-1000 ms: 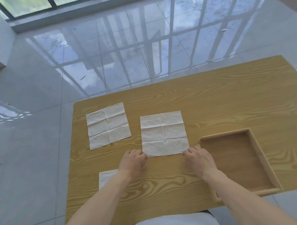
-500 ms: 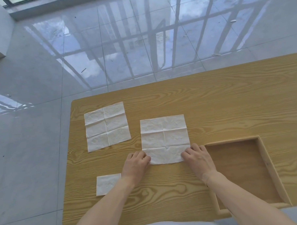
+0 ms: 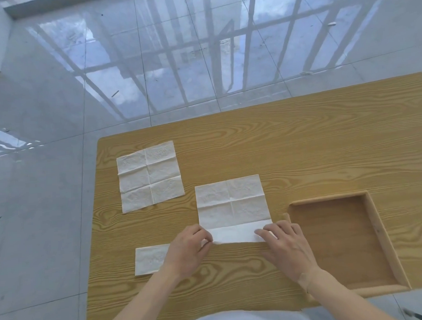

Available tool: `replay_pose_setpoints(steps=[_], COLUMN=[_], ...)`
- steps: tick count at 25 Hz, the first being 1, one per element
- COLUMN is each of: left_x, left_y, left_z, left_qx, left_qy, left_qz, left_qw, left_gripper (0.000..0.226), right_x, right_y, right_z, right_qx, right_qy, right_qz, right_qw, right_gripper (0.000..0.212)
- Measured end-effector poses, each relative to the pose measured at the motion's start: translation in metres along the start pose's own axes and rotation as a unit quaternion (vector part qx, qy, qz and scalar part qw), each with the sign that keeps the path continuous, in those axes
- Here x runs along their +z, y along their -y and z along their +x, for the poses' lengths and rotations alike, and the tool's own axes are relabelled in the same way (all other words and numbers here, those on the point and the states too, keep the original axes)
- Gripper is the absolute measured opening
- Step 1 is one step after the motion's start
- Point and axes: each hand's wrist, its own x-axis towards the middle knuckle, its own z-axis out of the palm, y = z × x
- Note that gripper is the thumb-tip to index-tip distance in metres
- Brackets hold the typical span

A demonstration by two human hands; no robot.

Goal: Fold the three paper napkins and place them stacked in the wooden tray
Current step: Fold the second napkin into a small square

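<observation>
Both hands are on the middle napkin point(image 3: 232, 202) right now. The left hand point(image 3: 188, 249) pinches its near-left corner and the right hand point(image 3: 287, 246) has its fingers curled onto the near-right corner. The near edge is turned over into a smooth white strip lying on top of the creased part — so the first fold is partway in. The rest of that napkin lies flat on the wooden table point(image 3: 301, 141), just left of the wooden tray point(image 3: 377, 227).

The tray sits by the table's near-right edge, its left wall just beside the right hand, and nothing is in it.

Two more napkins are out. One unfolded napkin point(image 3: 149, 176) lies flat farther back and to the left, crease lines showing, slightly rotated, apart from the middle one. A folded napkin point(image 3: 149, 259) — a small rectangle — sits near the left edge, its right end hidden under the left wrist.

Beyond the table is a glossy grey tiled floor point(image 3: 45, 106) reflecting window bars.
</observation>
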Motion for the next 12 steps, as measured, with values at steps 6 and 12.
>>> replay_pose_setpoints(steps=[6, 12], left_x=[-0.011, -0.02], left_y=[0.003, 0.008], left_z=[-0.016, -0.014], left_qx=[-0.058, -0.1], left_qy=[0.052, 0.06], left_qz=[-0.055, -0.087], left_qw=[0.995, 0.989], left_gripper=[0.004, 0.005], right_x=[-0.001, -0.01], right_y=[0.006, 0.009], right_z=[0.0, 0.017], right_qx=[-0.021, 0.007], right_qy=[-0.049, -0.034], right_qz=[0.014, 0.061], right_qw=[0.998, 0.998], right_gripper=[0.005, 0.007])
